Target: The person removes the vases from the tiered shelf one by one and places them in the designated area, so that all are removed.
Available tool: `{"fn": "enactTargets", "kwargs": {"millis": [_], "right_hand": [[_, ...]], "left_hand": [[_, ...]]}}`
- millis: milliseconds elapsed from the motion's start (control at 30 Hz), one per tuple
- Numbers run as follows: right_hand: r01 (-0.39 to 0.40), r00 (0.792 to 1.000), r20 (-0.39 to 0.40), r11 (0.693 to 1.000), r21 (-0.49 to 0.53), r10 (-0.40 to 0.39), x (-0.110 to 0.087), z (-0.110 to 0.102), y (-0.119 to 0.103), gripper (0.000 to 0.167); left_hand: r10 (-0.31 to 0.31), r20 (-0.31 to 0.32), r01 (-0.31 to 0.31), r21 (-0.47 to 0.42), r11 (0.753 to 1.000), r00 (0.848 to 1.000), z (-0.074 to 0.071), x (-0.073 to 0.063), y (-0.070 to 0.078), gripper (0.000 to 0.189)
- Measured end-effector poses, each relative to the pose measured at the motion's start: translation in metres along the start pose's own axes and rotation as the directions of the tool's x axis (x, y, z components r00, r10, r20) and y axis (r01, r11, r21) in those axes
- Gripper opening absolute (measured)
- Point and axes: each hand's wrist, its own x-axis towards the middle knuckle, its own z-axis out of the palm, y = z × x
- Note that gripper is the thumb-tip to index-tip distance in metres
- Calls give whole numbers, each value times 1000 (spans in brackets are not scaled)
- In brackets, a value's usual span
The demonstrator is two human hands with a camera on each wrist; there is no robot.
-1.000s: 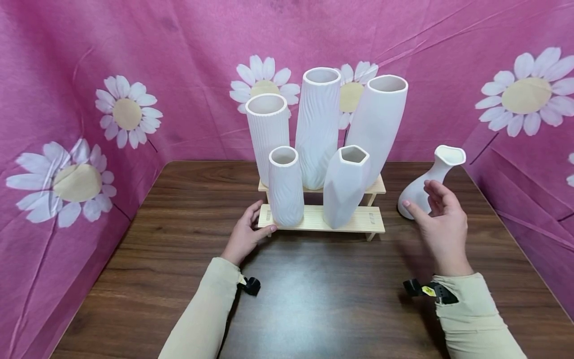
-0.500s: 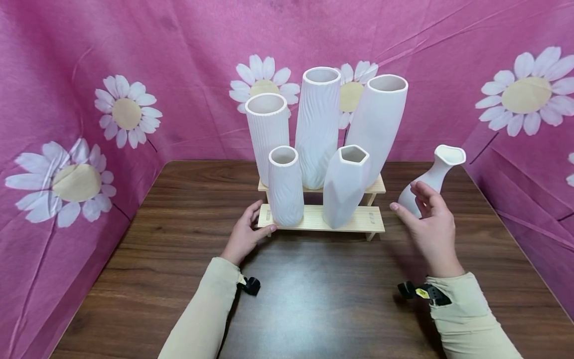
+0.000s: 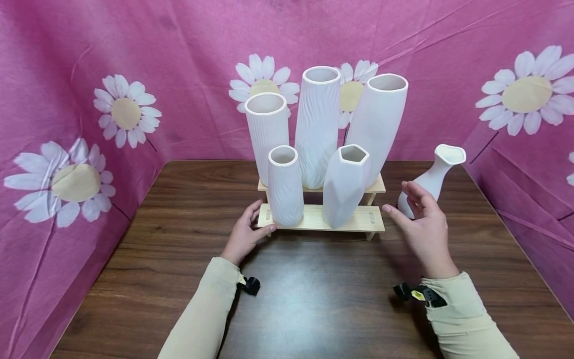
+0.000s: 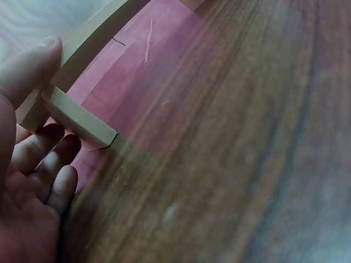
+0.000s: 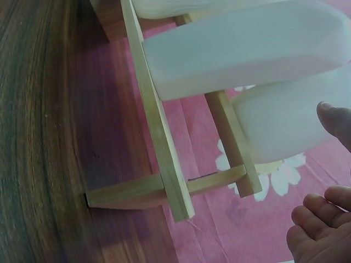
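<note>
A two-tier light wood stand (image 3: 314, 215) holds several white vases. My left hand (image 3: 243, 233) grips the left end of its lower shelf, thumb over the front edge and fingers behind, as the left wrist view shows beside a stand leg (image 4: 82, 119). On that shelf are a short wavy vase (image 3: 286, 192) and a faceted vase (image 3: 344, 192). Behind them rise a ribbed vase (image 3: 267, 137), a tall wavy vase (image 3: 317, 129) and a smooth vase (image 3: 378, 124). My right hand (image 3: 426, 234), fingers loosely extended, is off the stand's right end, touching nothing visible.
A narrow-necked white vase (image 3: 434, 177) stands on the brown wooden table (image 3: 287, 299) at the right, partly hidden by my right hand. Pink cloth (image 3: 188, 75) printed with daisies hangs along the back and sides.
My right hand has moved left, from in front of the narrow-necked vase toward the stand's right end. My left hand, the stand and the vases look unmoved.
</note>
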Motion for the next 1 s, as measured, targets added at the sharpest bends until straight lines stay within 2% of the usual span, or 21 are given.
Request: {"fn": "enactTargets", "kwargs": {"millis": [100,267,633,900,1000], "right_hand": [[11,1000,12,1000,8,-11,-1,2,-2,70],[30,999,36,999,16,-30,-4,6,-6,70],[97,991,87,994,53,-101,-10,16,-5,70],[99,984,145,995,13,-99,-15,23,-8,70],[97,981,167,994,39,-103,-16,27,-7,69]], "left_hand": [[6,-7,-6,-3,1000,1000,-1,4,-11,83],[19,-8,-19,-15,1000,1000,-2,5,-15,83],[26,-1,-26,1,1000,1000,-2,4,-15,81],[17,-3,-16,36,999,1000,-3,6,-14,83],[11,3,-11,44,999,1000,-2,3,-7,83]]}}
